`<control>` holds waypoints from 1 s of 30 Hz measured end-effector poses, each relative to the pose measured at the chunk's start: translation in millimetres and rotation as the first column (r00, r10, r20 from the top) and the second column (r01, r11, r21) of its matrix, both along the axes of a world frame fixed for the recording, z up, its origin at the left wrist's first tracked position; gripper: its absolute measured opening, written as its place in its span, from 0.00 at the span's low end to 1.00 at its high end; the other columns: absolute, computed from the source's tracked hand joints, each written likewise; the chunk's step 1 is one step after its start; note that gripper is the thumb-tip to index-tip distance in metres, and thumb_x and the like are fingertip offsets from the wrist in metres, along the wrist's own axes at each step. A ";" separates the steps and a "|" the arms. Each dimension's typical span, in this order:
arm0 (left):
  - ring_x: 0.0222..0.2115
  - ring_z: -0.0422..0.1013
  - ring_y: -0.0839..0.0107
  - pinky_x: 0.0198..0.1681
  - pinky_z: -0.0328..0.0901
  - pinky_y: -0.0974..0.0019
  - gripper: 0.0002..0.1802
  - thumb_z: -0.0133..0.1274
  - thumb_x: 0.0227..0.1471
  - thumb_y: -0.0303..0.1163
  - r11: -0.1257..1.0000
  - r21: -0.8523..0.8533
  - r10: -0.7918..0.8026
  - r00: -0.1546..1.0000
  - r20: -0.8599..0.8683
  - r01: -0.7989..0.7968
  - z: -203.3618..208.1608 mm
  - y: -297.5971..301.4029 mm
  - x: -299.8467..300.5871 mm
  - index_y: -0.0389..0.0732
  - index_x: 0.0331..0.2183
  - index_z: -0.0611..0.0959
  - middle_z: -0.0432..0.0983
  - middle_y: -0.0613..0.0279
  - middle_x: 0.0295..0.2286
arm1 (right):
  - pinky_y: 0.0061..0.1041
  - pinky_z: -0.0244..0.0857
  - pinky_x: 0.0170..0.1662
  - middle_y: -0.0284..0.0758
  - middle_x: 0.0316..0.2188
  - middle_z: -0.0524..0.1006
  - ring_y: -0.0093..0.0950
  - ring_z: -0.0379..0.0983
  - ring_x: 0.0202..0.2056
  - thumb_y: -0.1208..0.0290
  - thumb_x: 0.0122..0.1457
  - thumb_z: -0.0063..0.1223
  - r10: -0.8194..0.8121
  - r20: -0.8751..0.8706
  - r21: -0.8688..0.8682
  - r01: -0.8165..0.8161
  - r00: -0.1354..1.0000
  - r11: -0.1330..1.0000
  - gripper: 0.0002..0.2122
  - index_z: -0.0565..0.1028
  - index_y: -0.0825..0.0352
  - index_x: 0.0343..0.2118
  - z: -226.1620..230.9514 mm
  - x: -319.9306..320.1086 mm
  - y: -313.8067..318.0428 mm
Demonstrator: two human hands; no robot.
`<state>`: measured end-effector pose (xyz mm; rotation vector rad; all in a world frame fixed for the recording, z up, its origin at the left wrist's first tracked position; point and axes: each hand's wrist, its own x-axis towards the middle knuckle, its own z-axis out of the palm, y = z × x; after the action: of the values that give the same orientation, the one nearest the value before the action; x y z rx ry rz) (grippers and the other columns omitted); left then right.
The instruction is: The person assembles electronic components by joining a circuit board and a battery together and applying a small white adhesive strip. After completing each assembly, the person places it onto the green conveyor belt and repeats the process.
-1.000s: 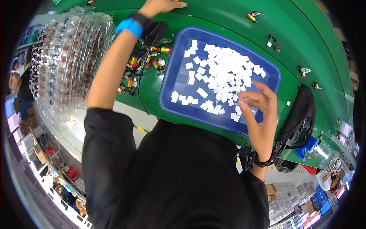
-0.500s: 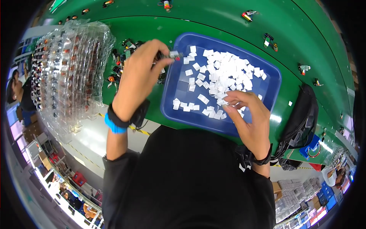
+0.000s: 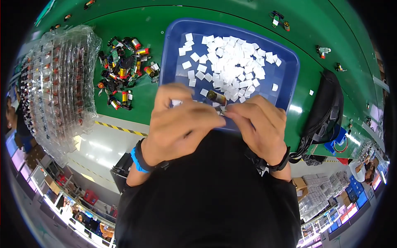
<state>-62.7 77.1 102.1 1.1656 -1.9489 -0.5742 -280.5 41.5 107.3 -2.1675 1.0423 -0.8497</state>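
Over the near side of a blue plastic tray (image 3: 167, 53), my two hands meet at the fingertips. Between them is a small cylindrical component (image 3: 216, 97) with a dark, gold-tinted body, tilted. My left hand (image 3: 180, 122), partly blurred, is closed with its fingers curled around the component's near end. My right hand (image 3: 262, 126) pinches thumb and finger at that end; a pale bit shows there, too small to name. Small square white pieces (image 3: 235, 62) form a loose heap in the tray, with several scattered singly on its left side.
Left of the tray, a pile of similar cylindrical components with circuit boards (image 3: 124, 72) lies on the green table (image 3: 136, 25). Stacked clear plastic trays (image 3: 62, 87) stand farther left. A black pouch (image 3: 324, 111) lies to the right. More components (image 3: 322, 51) dot the table's far side.
My left hand has come from the tray's left edge toward me and rightward with the component. My right hand has lifted off the white pieces and met it. The component pile is uncovered.
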 end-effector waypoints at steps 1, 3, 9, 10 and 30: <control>0.34 0.67 0.66 0.38 0.68 0.59 0.15 0.65 0.44 0.25 0.997 -0.049 -0.059 0.998 0.008 0.060 -1.3 1.9 -0.1 0.50 0.37 0.87 0.82 0.71 0.35 | 0.26 0.64 0.22 0.32 0.22 0.74 0.31 0.73 0.21 0.79 0.47 0.68 -0.004 0.012 0.003 0.004 1.000 1.000 0.08 0.80 0.66 0.31 -1.0 -1.2 0.3; 0.34 0.68 0.66 0.37 0.68 0.59 0.13 0.64 0.45 0.25 0.991 -0.104 -0.076 0.993 0.094 0.086 3.8 6.4 -1.7 0.48 0.37 0.86 0.81 0.69 0.35 | 0.24 0.62 0.22 0.33 0.22 0.75 0.28 0.72 0.21 0.83 0.45 0.69 -0.013 0.038 0.008 0.013 0.999 1.000 0.10 0.80 0.67 0.32 -2.4 -3.4 0.7; 0.29 0.71 0.67 0.33 0.68 0.63 0.07 0.59 0.55 0.28 0.966 0.117 0.252 0.946 -0.205 -0.232 -6.4 13.5 -2.5 0.39 0.37 0.82 0.79 0.61 0.35 | 0.24 0.62 0.22 0.32 0.22 0.74 0.28 0.71 0.21 0.83 0.42 0.69 0.043 0.011 -0.166 -0.040 0.999 0.985 0.13 0.81 0.67 0.32 -3.1 -9.3 3.2; 0.29 0.71 0.67 0.33 0.68 0.63 0.07 0.59 0.55 0.28 0.965 0.116 0.255 0.945 -0.204 -0.236 -6.4 10.7 -2.2 0.39 0.37 0.82 0.79 0.61 0.35 | 0.24 0.63 0.22 0.32 0.22 0.73 0.28 0.71 0.21 0.83 0.41 0.68 0.075 -0.009 -0.223 -0.075 0.997 0.972 0.13 0.81 0.67 0.33 -4.2 -9.7 2.0; 0.30 0.76 0.78 0.29 0.71 0.75 0.20 0.64 0.53 0.24 0.516 0.834 0.251 0.896 -0.366 0.196 -4.2 3.5 -4.1 0.35 0.47 0.75 0.81 0.61 0.32 | 0.22 0.67 0.31 0.35 0.30 0.78 0.26 0.76 0.31 0.79 0.54 0.64 -0.340 -0.039 0.496 0.313 0.940 0.810 0.11 0.79 0.69 0.41 -2.5 -17.3 -14.7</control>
<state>-66.9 80.6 97.9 1.4423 -1.1721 -1.7825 -297.8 26.8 104.8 -1.5473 1.4538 -0.6800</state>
